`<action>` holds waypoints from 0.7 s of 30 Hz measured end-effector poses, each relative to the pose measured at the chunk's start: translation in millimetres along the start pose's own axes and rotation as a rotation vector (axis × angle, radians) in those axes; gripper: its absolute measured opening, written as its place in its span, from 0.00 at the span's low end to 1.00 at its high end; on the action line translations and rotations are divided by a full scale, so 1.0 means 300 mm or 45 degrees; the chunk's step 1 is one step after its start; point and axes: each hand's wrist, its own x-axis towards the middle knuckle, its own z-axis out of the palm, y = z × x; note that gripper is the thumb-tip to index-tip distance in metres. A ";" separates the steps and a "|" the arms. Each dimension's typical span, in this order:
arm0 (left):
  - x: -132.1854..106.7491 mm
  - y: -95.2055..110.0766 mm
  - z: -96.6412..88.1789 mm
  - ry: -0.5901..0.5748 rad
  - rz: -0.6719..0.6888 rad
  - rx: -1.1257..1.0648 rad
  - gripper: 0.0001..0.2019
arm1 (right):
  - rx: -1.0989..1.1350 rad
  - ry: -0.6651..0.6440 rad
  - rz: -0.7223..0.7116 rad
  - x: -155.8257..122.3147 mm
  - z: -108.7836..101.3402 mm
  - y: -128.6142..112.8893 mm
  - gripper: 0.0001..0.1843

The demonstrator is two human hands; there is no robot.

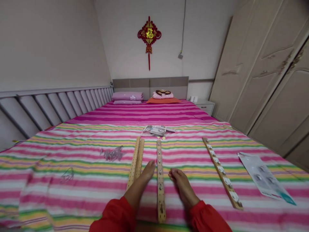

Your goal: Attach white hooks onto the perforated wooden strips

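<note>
A narrow wooden strip (159,193) with metal hooks along it lies lengthwise on the striped cover between my hands. My left hand (147,170) is just left of this strip, edge-on, its fingers drawn together; whatever they may hold is hidden. To the right of the strip is my right hand (181,182), fingers curled in and thumb against them, with no object visible in the grip. Close beside my left hand lie a perforated wooden strip (133,164) and a plainer wooden strip (139,158), partly covered by my arm.
Another wooden strip (220,170) bears white-backed hooks. Right of it lies a clear hook package (263,177). Crumpled plastic (113,154) and a thin clear loop (68,174) lie left. A plastic bag of parts (154,130) sits farther back. A railing (60,104) borders the left side.
</note>
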 end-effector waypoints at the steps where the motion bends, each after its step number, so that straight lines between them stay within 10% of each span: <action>1: -0.030 -0.003 0.001 0.001 -0.026 -0.003 0.19 | 0.022 0.010 -0.025 -0.041 -0.013 0.009 0.19; 10: -0.174 -0.016 0.018 0.050 -0.038 -0.169 0.21 | 0.024 0.002 0.016 -0.338 -0.052 0.148 0.24; 21: -0.176 -0.052 0.005 0.140 0.071 -0.240 0.20 | 0.306 -0.197 0.357 -0.427 -0.008 0.206 0.21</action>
